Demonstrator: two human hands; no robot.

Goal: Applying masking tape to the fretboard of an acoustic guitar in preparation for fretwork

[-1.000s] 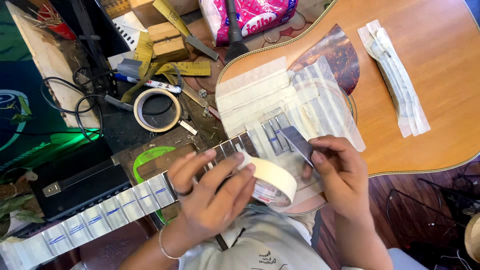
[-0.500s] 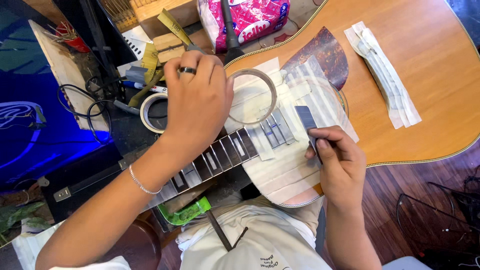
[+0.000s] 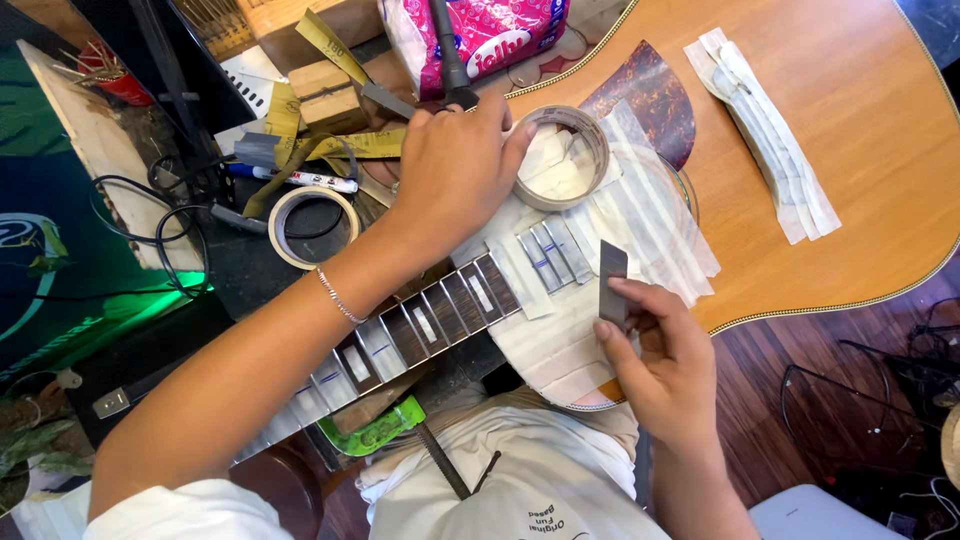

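Tape roll (image 3: 562, 157) lies on the guitar body (image 3: 850, 130), just beyond the left hand (image 3: 455, 175), whose fingers (image 3: 515, 140) are spread and touch its rim without closing around it. The right hand (image 3: 665, 360) pinches a thin grey metal strip (image 3: 612, 283) upright, near the masked end of the fretboard (image 3: 440, 315). To do this well, I think the roll should rest flat, away from the taped frets, and the strip be kept steady. A second roll (image 3: 313, 226) lies on the counter (image 3: 230, 260) left of the wrist.
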